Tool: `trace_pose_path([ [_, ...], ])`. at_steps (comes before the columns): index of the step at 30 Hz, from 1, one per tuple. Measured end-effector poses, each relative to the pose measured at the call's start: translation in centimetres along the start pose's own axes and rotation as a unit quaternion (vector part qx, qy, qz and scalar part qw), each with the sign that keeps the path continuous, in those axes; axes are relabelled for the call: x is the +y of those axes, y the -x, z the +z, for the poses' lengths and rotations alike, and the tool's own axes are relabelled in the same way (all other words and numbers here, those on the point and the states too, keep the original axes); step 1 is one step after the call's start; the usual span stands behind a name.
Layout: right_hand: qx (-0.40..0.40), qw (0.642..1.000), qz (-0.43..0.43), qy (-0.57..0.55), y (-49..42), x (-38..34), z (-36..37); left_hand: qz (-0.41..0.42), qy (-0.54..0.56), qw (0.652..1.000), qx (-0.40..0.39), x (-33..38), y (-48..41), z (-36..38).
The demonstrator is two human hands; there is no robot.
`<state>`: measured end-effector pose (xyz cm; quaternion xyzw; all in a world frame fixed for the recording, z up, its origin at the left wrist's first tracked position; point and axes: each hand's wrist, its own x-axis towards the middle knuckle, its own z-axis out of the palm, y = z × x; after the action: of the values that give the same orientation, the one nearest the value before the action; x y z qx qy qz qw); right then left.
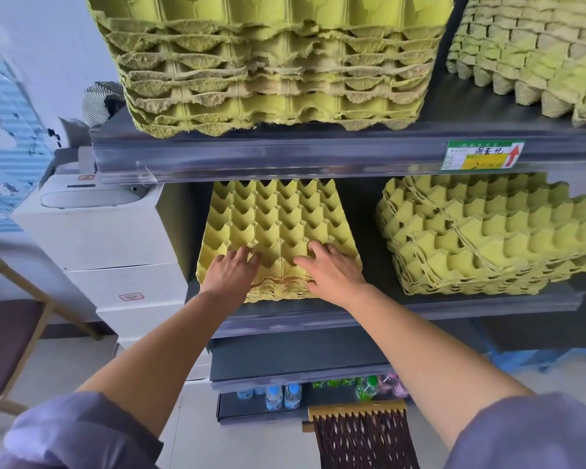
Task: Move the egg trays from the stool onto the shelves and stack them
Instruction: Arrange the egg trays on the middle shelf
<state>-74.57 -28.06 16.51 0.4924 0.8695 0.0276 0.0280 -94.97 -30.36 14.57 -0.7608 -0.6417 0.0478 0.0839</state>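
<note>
bright, even light; wide-angle edge warp

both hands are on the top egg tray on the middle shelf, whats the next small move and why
Probably press the top egg tray down and nudge it back until it nests squarely. The left hand and right hand lie spread on its near part, and the front edges of the stack beneath look uneven, close to the lip of the middle shelf.

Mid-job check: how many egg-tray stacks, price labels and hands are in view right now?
Egg-tray stacks: 4 (upper left stack, upper right stack, lower left stack, lower right stack)
Price label: 1
Hands: 2 (left hand, right hand)
Total: 7
</note>
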Motion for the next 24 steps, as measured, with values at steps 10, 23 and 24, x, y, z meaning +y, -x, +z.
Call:
trace_pose_path([
  [10,-0.011,1.0,-0.001,0.007,-0.1,0.2,-0.2,0.001,0.001,1.0,-0.011,0.3,-0.1,-0.4],
  [23,0.086,0.984,0.132,-0.088,1.4,1.1,-0.1,-0.129,0.232,0.961,0.08,-0.7,2.2,-0.6],
  [24,0.087,0.976,0.165,-0.11,1.5,1.2,0.0,-0.144,0.229,0.959,0.082,-0.5,2.2,-0.5],
])
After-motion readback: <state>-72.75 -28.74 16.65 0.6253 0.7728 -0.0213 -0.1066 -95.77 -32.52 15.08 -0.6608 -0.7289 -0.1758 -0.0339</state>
